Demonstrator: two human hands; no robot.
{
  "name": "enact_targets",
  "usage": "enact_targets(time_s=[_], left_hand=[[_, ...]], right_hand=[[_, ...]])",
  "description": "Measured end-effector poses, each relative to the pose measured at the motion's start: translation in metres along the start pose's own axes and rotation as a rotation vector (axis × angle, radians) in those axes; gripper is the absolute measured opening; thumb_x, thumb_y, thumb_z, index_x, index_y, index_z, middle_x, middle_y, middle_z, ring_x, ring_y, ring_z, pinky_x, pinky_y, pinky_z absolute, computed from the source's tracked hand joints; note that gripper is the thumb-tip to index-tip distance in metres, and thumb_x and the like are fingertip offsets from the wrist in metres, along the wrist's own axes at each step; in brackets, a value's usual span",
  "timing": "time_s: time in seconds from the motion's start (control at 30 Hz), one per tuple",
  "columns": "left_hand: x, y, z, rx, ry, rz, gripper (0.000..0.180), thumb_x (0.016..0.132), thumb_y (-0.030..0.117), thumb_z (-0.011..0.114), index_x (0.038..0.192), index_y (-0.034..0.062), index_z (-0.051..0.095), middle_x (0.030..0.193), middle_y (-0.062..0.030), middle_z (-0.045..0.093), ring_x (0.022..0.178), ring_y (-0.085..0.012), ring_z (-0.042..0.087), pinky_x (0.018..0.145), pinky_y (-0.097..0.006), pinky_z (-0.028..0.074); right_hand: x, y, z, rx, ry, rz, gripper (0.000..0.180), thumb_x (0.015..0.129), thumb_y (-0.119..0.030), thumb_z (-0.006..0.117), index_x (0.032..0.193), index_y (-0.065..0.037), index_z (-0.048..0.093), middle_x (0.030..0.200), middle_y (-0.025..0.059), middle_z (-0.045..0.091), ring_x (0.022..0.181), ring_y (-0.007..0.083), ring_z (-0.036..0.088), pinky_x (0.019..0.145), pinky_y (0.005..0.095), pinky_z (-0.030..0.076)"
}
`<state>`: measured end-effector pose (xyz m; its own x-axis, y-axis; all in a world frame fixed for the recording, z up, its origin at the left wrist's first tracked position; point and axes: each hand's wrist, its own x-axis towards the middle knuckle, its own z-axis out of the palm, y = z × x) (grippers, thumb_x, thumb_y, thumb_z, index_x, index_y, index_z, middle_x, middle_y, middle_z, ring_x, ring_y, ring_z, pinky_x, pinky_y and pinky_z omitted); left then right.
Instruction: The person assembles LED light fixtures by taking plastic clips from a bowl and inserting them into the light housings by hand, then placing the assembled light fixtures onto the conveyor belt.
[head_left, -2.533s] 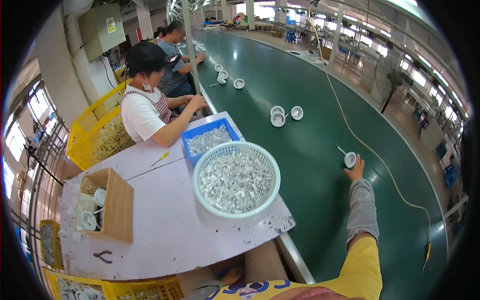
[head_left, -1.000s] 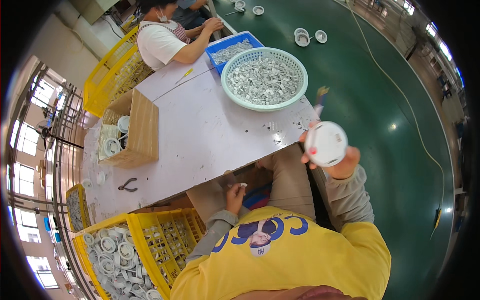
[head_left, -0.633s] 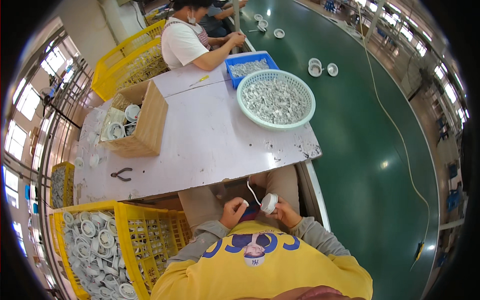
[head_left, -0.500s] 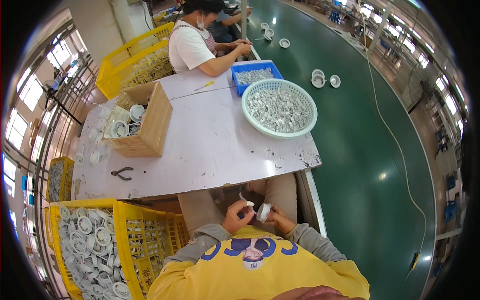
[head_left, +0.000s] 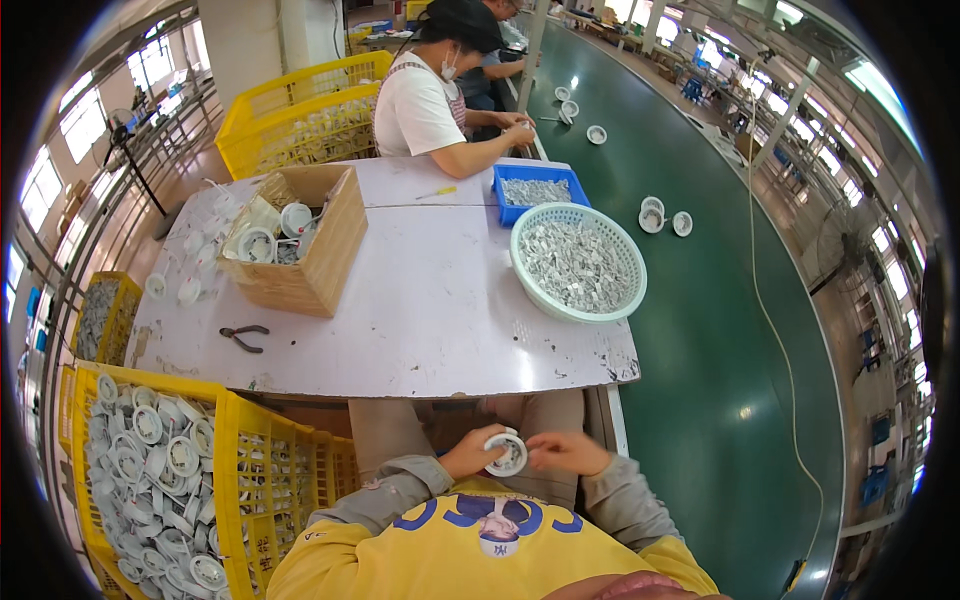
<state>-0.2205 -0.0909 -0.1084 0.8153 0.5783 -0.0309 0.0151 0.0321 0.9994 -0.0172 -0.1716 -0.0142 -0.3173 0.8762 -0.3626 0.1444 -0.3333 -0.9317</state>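
Observation:
A white round housing [head_left: 508, 455], its open face up with small pale parts inside, is in my left hand [head_left: 470, 453], whose fingers close on its left side above my lap. Just to its right is my right hand [head_left: 568, 453], fingers pointing at the rim. Motion smears them, so whether they touch the housing or hold anything small does not show.
Ahead, the white table [head_left: 420, 320] bears a basket [head_left: 580, 262] of small pale pieces, a blue tray [head_left: 545, 190], a cardboard box [head_left: 330, 250] and pliers [head_left: 243, 338]. A yellow crate [head_left: 230, 480] of housings stands left. A green conveyor belt [head_left: 700, 350] runs right. A co-worker [head_left: 425, 105] sits beyond.
The housing has turned from edge-on to face up and now sits in my left hand. My right hand has come off its side and moved right. The view has tilted upward.

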Motion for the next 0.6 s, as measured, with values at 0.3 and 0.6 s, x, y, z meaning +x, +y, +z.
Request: enact_targets(time_s=[0.3,0.6], left_hand=[[0.037,0.043,0.022,-0.055,-0.188,0.109,0.016,0.082,0.013,0.057,0.091,0.0008,0.052,0.080,-0.0081,0.057,0.076,-0.0116,0.053,0.067,-0.026,0.043],[0.026,0.040,0.012,-0.155,0.016,0.097,0.016,0.081,0.014,0.058,0.088,0.0003,0.053,0.078,-0.0081,0.058,0.074,-0.0116,0.054,0.066,-0.026,0.044]], right_hand=[[0.053,-0.121,-0.132,-0.788,0.683,-0.484,0.030,0.074,-0.013,0.064,0.101,-0.002,0.059,0.084,0.0101,0.061,0.075,0.0191,0.058,0.066,0.0293,0.045],[0.125,-0.107,-0.189,-1.034,0.516,-0.151,0.027,0.069,-0.017,0.064,0.092,-0.004,0.063,0.084,0.0163,0.061,0.077,0.0276,0.059,0.071,0.0338,0.045]])
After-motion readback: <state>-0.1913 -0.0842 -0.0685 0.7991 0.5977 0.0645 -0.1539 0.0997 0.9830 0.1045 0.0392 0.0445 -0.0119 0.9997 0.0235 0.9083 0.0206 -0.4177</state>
